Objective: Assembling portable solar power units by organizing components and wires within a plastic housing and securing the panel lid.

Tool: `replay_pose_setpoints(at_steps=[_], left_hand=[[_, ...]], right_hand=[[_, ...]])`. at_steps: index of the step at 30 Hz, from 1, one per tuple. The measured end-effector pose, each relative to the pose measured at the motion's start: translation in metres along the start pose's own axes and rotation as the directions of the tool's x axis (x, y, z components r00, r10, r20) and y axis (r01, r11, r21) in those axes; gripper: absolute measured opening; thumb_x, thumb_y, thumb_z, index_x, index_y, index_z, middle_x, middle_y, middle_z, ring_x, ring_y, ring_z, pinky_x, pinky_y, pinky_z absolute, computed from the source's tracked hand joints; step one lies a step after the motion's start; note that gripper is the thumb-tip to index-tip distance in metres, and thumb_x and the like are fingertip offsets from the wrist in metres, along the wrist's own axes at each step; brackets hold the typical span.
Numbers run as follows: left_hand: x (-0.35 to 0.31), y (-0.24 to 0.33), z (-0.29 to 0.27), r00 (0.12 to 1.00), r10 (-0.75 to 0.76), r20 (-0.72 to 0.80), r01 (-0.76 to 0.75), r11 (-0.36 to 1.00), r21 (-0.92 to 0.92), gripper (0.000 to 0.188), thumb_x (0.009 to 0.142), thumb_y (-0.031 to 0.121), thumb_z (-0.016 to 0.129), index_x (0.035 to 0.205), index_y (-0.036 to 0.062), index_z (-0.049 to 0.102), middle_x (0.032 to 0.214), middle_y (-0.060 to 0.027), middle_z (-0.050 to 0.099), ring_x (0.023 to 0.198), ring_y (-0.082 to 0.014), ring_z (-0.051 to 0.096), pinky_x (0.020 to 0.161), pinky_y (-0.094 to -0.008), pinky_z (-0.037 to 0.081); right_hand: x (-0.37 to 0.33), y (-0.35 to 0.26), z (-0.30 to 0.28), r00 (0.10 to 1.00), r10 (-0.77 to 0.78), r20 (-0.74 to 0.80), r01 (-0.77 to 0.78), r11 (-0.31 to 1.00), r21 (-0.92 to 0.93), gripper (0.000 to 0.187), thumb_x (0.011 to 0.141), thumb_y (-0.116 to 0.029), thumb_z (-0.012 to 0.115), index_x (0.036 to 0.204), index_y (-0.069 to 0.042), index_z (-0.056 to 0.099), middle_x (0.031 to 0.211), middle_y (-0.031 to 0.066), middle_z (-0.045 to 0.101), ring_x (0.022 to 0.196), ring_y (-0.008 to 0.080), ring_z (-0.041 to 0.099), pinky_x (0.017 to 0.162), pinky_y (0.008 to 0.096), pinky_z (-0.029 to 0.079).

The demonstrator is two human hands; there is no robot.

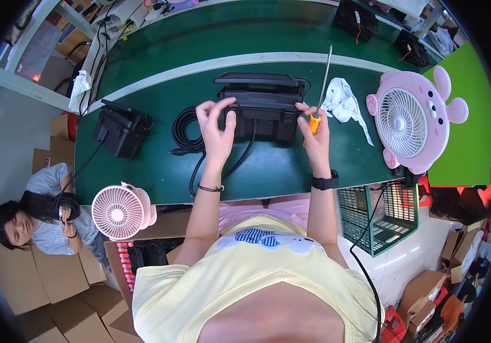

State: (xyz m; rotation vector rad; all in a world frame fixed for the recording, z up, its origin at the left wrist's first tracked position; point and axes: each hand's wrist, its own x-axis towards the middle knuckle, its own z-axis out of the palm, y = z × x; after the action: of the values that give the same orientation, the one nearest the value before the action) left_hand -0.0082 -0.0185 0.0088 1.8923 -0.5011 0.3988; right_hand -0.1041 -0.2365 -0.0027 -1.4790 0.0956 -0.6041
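Observation:
A black plastic case [265,111] with a raised flat panel on top stands in front of me on the green table. My left hand [218,134] grips its front left corner, thumb and fingertips against the edge. In my right hand [317,143] is a screwdriver [315,123] with a yellow handle, its long metal shaft pointing up and away. The right fingertips also touch the case's right end. A black cable [250,151] leaves the case's front and passes under my left wrist. Beside my left hand lies a coiled black cable [183,128].
A second black device [121,130] sits to the left. One pink fan [121,211] is at the front left edge, and a pink animal-shaped fan [411,120] at right. White crumpled cloth [342,103] lies near the screwdriver. A green crate [377,217] stands below right; a person [57,211] is at left.

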Motion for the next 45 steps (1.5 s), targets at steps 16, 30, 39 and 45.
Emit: replay_pose_setpoints(at_steps=[16, 30, 39, 45], left_hand=[[0.000, -0.024, 0.022, 0.969, -0.186, 0.163, 0.244, 0.824, -0.511, 0.089, 0.089, 0.052, 0.053, 0.156, 0.0021, 0.022, 0.153, -0.0210, 0.033, 0.143, -0.0314, 0.032, 0.119, -0.0400, 0.021], [-0.002, -0.018, 0.021, 0.946, -0.277, 0.171, 0.325, 0.786, -0.526, 0.085, 0.091, 0.042, 0.060, 0.158, 0.0049, 0.023, 0.159, -0.0195, 0.029, 0.144, -0.0283, 0.034, 0.117, -0.0377, 0.027], [0.029, 0.025, 0.011, 0.594, -0.740, 0.315, 0.790, 0.461, -0.404, 0.085, 0.091, 0.042, 0.061, 0.158, 0.0048, 0.023, 0.157, -0.0187, 0.033, 0.142, -0.0272, 0.037, 0.116, -0.0358, 0.028], [-0.003, -0.021, 0.023, 0.931, -0.327, 0.164, 0.360, 0.741, -0.567, 0.081, 0.093, 0.036, 0.062, 0.158, 0.0063, 0.024, 0.153, -0.0162, 0.040, 0.133, -0.0231, 0.045, 0.111, -0.0329, 0.034]], right_hand=[[-0.027, -0.012, 0.028, 0.991, 0.118, -0.066, -0.098, 0.964, 0.248, 0.017, 0.099, -0.006, 0.058, 0.111, -0.006, 0.047, 0.109, 0.0097, 0.065, 0.092, 0.0147, 0.064, 0.080, 0.0254, 0.053], [0.006, -0.019, 0.041, 0.995, -0.007, -0.104, 0.027, 0.980, 0.195, 0.021, 0.096, 0.000, 0.059, 0.112, -0.006, 0.047, 0.133, 0.0143, 0.053, 0.100, 0.0117, 0.059, 0.082, 0.0257, 0.056], [0.006, -0.019, 0.034, 0.963, 0.187, -0.196, -0.165, 0.979, 0.122, 0.024, 0.091, -0.010, 0.073, 0.101, -0.007, 0.051, 0.107, 0.0034, 0.061, 0.074, 0.0040, 0.053, 0.065, 0.0183, 0.045], [0.019, 0.008, 0.026, 0.949, -0.045, -0.313, -0.037, 0.967, -0.253, 0.047, 0.080, -0.029, 0.085, 0.105, -0.006, 0.052, 0.115, 0.0070, 0.062, 0.084, 0.0099, 0.054, 0.071, 0.0241, 0.045]])
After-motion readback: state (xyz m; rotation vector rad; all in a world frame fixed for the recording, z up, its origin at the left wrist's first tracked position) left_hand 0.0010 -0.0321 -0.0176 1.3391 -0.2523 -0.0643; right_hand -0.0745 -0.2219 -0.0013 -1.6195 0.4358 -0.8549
